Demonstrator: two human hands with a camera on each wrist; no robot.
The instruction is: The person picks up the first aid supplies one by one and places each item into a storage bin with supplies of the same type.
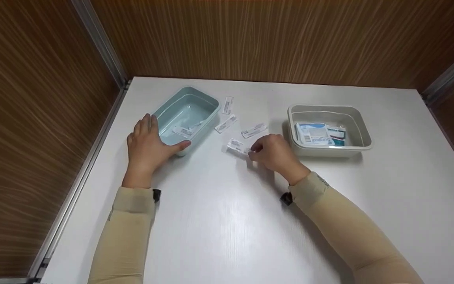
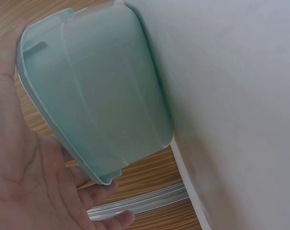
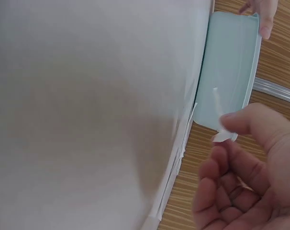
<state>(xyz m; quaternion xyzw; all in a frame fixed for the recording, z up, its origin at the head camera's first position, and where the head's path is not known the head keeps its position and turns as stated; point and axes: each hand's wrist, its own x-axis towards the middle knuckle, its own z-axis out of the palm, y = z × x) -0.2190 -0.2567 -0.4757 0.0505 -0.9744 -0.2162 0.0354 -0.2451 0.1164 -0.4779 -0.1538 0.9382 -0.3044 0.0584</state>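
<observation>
The fingers of the right hand [image 1: 276,154] pinch a white packet [image 1: 237,146] by one end above the desk [image 1: 219,228], right of the teal box [image 1: 177,114]. The left hand [image 1: 146,148] spreads its fingers, touching that box's rim. The packet's print is unreadable, its pinched end partly hidden.

Both beige sleeves [image 1: 126,236] bear small dark print [image 1: 323,181].

the small packets [image 1: 254,130] are too tiny to read. the right hand [image 1: 273,154] hides one end of its packet [image 1: 237,146]. both arms [image 1: 126,240] run off the head view's bottom.
</observation>
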